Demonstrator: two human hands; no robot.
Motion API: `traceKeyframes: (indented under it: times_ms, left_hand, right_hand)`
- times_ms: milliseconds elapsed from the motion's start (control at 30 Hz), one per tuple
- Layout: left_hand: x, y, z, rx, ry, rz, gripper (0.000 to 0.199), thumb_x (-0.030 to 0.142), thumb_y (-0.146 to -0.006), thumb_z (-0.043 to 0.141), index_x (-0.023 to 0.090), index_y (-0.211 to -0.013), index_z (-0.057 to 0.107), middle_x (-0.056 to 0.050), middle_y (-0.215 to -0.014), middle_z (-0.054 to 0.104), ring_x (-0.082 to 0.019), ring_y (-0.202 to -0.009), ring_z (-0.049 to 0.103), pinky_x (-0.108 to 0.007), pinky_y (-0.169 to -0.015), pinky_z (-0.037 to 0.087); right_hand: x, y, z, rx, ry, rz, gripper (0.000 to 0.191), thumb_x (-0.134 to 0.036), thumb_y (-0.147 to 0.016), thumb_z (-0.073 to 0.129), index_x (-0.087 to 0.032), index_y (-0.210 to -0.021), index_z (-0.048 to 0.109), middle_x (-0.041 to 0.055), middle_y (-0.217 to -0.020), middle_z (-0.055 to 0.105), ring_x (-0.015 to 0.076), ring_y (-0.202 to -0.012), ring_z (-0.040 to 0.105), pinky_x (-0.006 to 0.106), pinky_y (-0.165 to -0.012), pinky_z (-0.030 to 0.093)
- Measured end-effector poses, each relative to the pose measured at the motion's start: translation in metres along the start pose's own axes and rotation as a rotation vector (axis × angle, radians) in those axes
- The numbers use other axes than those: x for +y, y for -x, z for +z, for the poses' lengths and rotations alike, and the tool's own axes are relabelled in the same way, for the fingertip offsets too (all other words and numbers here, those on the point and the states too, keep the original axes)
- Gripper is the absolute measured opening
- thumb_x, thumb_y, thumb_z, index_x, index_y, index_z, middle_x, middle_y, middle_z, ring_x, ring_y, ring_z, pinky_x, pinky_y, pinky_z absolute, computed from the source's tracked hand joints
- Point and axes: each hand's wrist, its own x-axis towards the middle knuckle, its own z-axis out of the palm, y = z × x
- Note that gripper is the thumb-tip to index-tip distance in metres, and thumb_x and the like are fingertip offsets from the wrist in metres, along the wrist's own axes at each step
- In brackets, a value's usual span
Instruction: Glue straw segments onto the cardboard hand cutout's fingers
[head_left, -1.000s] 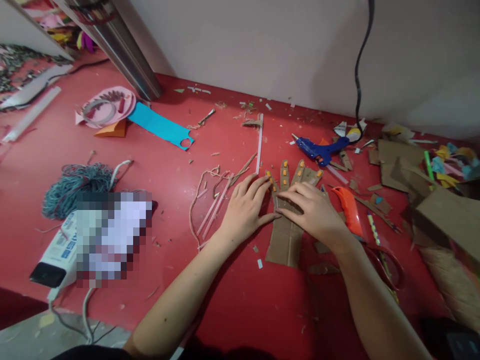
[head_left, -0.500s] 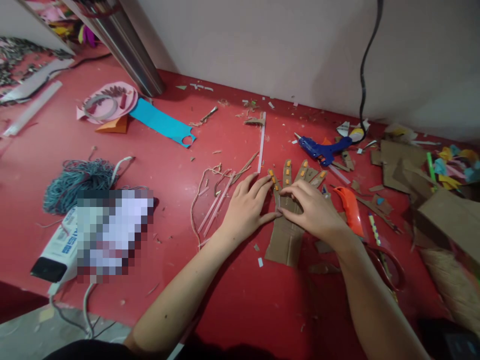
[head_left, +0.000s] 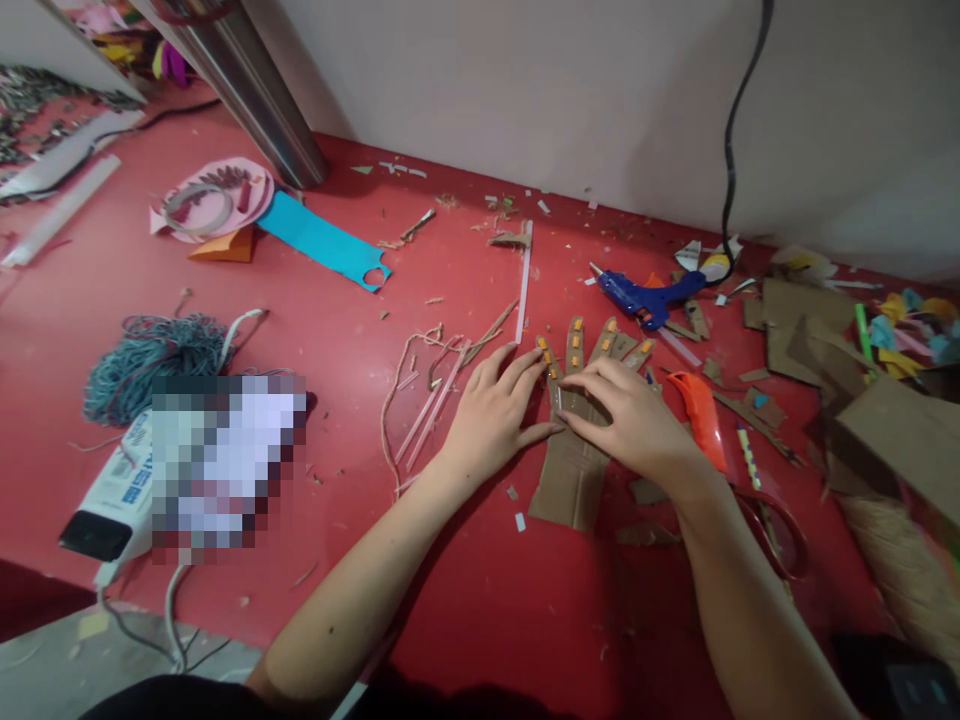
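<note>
A brown cardboard cutout of a hand point(head_left: 570, 470) lies flat on the red table, with short orange tube pieces point(head_left: 575, 341) along its fingers. My right hand point(head_left: 637, 420) reaches over the palm. Its thumb and forefinger pinch the two ends of a short clear straw piece point(head_left: 559, 398) against the cardboard. Resting at the cutout's left edge, my left hand point(head_left: 495, 415) has its fingers stretched out and its thumb tip touching the cardboard near the straw piece. Its forefinger is close to the leftmost cardboard finger.
A blue glue gun point(head_left: 649, 300) lies behind the cutout, its cord running up the wall. At right are an orange-handled tool point(head_left: 699, 420), scissors point(head_left: 780, 535) and cardboard scraps point(head_left: 795, 330). Pink straws point(head_left: 435, 405), teal yarn point(head_left: 154, 365) and a white box point(head_left: 112, 500) lie left.
My right hand has shifted very slightly to the right, leaving the clear straw piece more visible. My left hand has stayed in place.
</note>
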Motion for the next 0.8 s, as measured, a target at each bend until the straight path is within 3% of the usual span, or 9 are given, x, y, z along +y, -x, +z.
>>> traceKeyframes:
  times_ms: [367,800]
  left_hand:
    - [0.0005,0.0006,-0.0004,-0.012,-0.016,-0.003,0.072,0.054,-0.091,0.068,0.014,-0.146,0.046,-0.014,-0.155,0.05,-0.035,-0.15,0.032,-0.051,-0.123,0.032]
    - [-0.0001,-0.0001,0.0003,-0.007,-0.008,-0.001,0.073,0.055,-0.091,0.067,0.015,-0.147,0.045,-0.014,-0.154,0.05,-0.035,-0.15,0.032,-0.053,-0.122,0.033]
  right_hand:
    - [-0.0013,0.0006,0.0025,0.024,0.019,0.025,0.022,-0.029,-0.091,0.064,-0.022,-0.111,0.065,0.0078,-0.1,0.063,0.0254,-0.096,0.063,0.04,-0.083,0.052]
    - [0.0002,0.0007,0.0,0.011,0.106,-0.021,0.023,-0.031,-0.091,0.064,-0.022,-0.113,0.067,0.0094,-0.101,0.064,0.0273,-0.095,0.063,0.044,-0.084,0.052]
